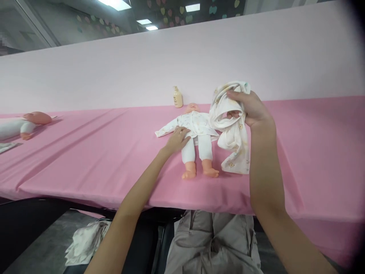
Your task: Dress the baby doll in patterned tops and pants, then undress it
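Below the near edge of a pink-covered table, my grey trousers show beside a black seat, where a bundle of pale cloth lies. Just past that edge, a baby doll lies with its bare feet toward me and its head toward the pale wall, its long axis running almost straight away from my lap. My left hand rests on its body near the hem of a white shirt, fingers close together, thumb a little apart, gripping nothing that I can see. My right hand pinches a patterned cloth between thumb and fingers, just right of the doll; it loops at the top, its loose end hanging down toward me. Good handling, I judge, calls for a light, steady left palm and a grip that keeps the folds from dragging on the doll. Well to the left, a second doll lies, head pointing right. Behind the first doll's head, a pump bottle stands upright by the wall.
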Tool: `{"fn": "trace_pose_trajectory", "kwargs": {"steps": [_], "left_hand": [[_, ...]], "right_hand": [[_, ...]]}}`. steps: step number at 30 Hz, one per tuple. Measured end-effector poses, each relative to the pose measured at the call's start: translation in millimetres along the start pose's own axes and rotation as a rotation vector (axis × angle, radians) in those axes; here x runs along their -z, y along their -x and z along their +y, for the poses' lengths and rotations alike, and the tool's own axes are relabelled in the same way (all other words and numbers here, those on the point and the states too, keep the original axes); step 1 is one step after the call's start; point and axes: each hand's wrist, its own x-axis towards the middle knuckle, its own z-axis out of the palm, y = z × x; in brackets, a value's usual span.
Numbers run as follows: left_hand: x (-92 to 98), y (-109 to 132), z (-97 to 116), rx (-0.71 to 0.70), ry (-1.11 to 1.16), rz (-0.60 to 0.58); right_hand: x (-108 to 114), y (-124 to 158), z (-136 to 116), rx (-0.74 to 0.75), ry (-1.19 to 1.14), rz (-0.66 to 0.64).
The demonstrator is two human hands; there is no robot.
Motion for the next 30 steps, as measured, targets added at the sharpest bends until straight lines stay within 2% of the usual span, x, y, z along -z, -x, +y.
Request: {"fn": "trace_pose_trajectory", "kwargs": {"steps": [3,5,8,13,17,19,23,25,27,30], "left_hand": [[-10.7,24.2,-12.7,-0.075,0.048,0.132],[-11.8,29.1,-12.2,-0.081,0.053,0.172],[-9.6,20.0,1.6,-0.042,0.048,0.185],[-8.3,-8.6,29.0,0.181,0.003,0.157],[-10.0,-18.7,27.9,0.232,0.081,0.165],[-10.8,-18.5,15.9,0.390,0.231,0.251],[-5.6,-11.9,-19.3,0.932,0.528,0.407],[2.2,-8.1,-31.0,1.047,0.540,0.435],[10.7,-7.8,-32.6,1.053,0.488,0.473],[16.0,-19.8,-17.2,0.886,0.378,0.405]], "right_hand": [[-6.8,-0.9,1.4,-0.004,-0.005,0.006],[-9.7,-2.2,2.6,-0.007,-0.007,0.025],[-11.5,-4.4,4.7,-0.009,0.017,0.032],[-12.2,-6.7,7.2,0.003,0.075,0.027],[-11.6,-6.0,7.2,-0.016,0.081,0.003],[-10.0,-4.7,6.2,-0.014,0.071,0.001],[-4.9,-1.6,3.7,0.028,0.053,0.019],[-2.2,-0.9,3.3,0.039,0.044,0.022],[-0.2,-1.3,3.7,0.028,0.035,0.023],[0.4,-2.6,4.3,0.004,0.029,0.022]]}}
